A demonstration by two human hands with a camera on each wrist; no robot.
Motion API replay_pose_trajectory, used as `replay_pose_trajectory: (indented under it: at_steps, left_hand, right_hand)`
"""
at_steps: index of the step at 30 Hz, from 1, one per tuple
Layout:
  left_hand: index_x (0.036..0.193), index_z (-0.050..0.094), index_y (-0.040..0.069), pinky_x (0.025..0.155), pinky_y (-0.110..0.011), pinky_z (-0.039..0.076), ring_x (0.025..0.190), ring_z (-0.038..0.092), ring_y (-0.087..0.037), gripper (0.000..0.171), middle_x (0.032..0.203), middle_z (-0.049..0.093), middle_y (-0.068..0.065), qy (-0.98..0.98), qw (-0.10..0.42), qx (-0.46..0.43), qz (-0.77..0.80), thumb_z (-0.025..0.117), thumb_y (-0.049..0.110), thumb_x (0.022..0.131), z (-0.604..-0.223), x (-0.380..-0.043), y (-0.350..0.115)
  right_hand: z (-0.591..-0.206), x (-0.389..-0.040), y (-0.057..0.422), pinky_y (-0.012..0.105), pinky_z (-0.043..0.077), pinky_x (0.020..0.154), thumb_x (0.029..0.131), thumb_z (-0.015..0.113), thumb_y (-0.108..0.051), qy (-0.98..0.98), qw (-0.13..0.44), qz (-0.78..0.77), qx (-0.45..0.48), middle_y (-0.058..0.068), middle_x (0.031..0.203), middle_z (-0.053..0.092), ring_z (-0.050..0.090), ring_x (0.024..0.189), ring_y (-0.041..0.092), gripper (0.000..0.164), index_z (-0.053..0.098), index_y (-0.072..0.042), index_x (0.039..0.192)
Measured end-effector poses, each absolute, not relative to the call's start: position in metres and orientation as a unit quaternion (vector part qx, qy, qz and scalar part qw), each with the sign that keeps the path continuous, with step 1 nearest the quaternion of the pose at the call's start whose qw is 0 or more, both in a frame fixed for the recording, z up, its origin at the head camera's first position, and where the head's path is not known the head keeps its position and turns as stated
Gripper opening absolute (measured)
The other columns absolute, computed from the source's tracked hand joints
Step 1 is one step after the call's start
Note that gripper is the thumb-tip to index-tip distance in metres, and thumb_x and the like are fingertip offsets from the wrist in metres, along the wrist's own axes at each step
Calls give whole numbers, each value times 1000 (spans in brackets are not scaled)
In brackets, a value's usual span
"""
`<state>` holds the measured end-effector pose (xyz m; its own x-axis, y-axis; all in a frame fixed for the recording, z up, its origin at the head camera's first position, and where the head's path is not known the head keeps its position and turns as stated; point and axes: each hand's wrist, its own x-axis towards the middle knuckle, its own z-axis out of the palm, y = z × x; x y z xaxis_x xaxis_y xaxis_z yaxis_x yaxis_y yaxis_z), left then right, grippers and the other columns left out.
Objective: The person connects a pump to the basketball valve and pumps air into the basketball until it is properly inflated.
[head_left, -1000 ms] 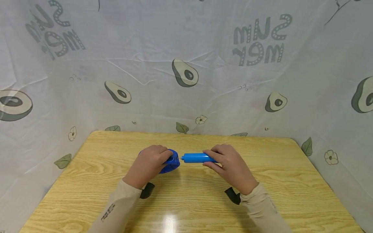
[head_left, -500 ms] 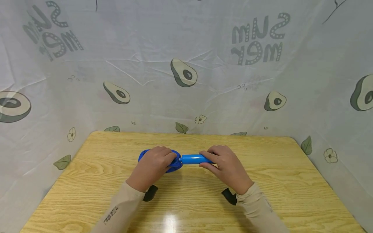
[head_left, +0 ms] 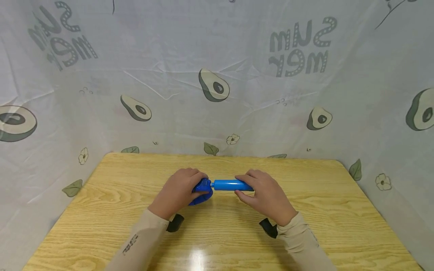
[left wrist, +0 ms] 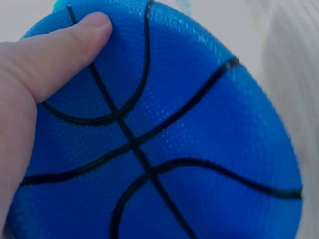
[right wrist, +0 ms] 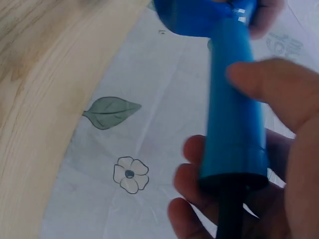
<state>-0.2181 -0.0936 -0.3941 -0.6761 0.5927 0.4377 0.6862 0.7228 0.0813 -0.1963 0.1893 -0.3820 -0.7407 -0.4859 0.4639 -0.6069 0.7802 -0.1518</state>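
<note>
A blue toy basketball (left wrist: pixel 214 124) with black lines, flattened and dented, is gripped by my left hand (head_left: pixel 179 190). In the left wrist view the thumb (left wrist: pixel 75 47) presses on its face. My right hand (head_left: pixel 268 194) holds a blue hand pump (head_left: pixel 228 184) level, thumb on one side of the barrel and fingers on the other. The pump's narrow tip (head_left: pixel 213 184) points left, right at the edge of the ball (head_left: pixel 204 186). In the right wrist view a black rod (right wrist: pixel 231 211) comes out of the barrel's near end. Most of the needle is hidden.
Both hands are above a wooden table (head_left: pixel 234 233). A pale curtain (head_left: pixel 169 75) printed with avocados, leaves and flowers hangs behind and along the sides. Black wrist mounts (head_left: pixel 175 223) show under the sleeves.
The thin needle showed between pump and ball at first; now the pump tip is closer to the ball. The left hand has shifted slightly right and turned the ball.
</note>
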Motion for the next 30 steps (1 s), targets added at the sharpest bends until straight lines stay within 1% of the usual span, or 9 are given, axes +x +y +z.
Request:
replay_pose_trajectory:
  at_steps: [3,10,12,16,19,21,23,27,30]
  left_hand:
    - [122,70,16,96,-42,60,103,69,-20,43,111,72,2,-915,170,-342,-130,85,34,87,-401,-220,-93]
    - [133,67,15,97,-42,60,110,68,-22,49,119,70,0,-916,146,-337,-161,81,38,92,-412,-223,-92]
    - [137,65,15,97,-43,59,112,67,-23,55,123,69,-1,-917,136,-330,-175,80,42,92,-413,-224,-92]
    - [147,56,16,101,-47,57,121,63,-27,76,135,64,-5,-925,117,-300,-203,83,52,86,-414,-224,-92]
    - [152,50,14,105,-50,54,126,60,-31,85,141,60,-9,-933,116,-276,-201,85,52,84,-413,-224,-94]
    - [149,50,10,104,-51,54,126,59,-33,82,140,59,-12,-937,125,-263,-195,85,47,85,-412,-222,-98]
    - [143,55,8,100,-50,56,122,60,-33,70,135,61,-12,-941,138,-248,-183,85,39,88,-410,-221,-103]
    - [118,67,11,79,-43,60,99,65,-24,37,109,67,-4,-945,152,-229,-176,85,23,88,-407,-219,-117]
    - [105,71,15,67,-37,59,84,64,-17,23,94,66,3,-944,155,-232,-176,86,19,87,-407,-219,-124]
  right_hand:
    - [-384,-197,191,31,55,70,88,85,-30,-927,184,150,292,-1,97,67,56,81,12,39,75,-11,120]
    - [-386,-196,194,30,54,72,90,83,-30,-927,158,181,287,-3,100,65,54,85,11,34,76,-12,119]
    - [-387,-197,195,29,53,71,90,83,-29,-926,156,189,285,-3,99,64,53,83,10,34,76,-12,118]
    - [-389,-200,196,28,51,69,90,83,-28,-925,157,199,281,-4,97,65,52,81,10,33,77,-12,118]
    - [-391,-202,197,28,51,68,90,83,-27,-926,160,204,275,-3,98,66,52,80,10,32,77,-12,118]
    - [-392,-202,198,29,52,68,90,83,-27,-927,163,205,269,-2,98,66,54,81,10,32,77,-12,118]
    - [-393,-203,199,30,53,69,90,83,-27,-929,162,203,263,-1,99,67,55,82,10,33,76,-12,118]
    - [-395,-204,201,31,53,70,90,82,-28,-935,153,198,252,-1,99,66,55,82,11,33,76,-12,119]
    - [-395,-205,202,31,52,69,91,82,-28,-937,144,200,248,-2,98,65,53,80,10,32,76,-12,118]
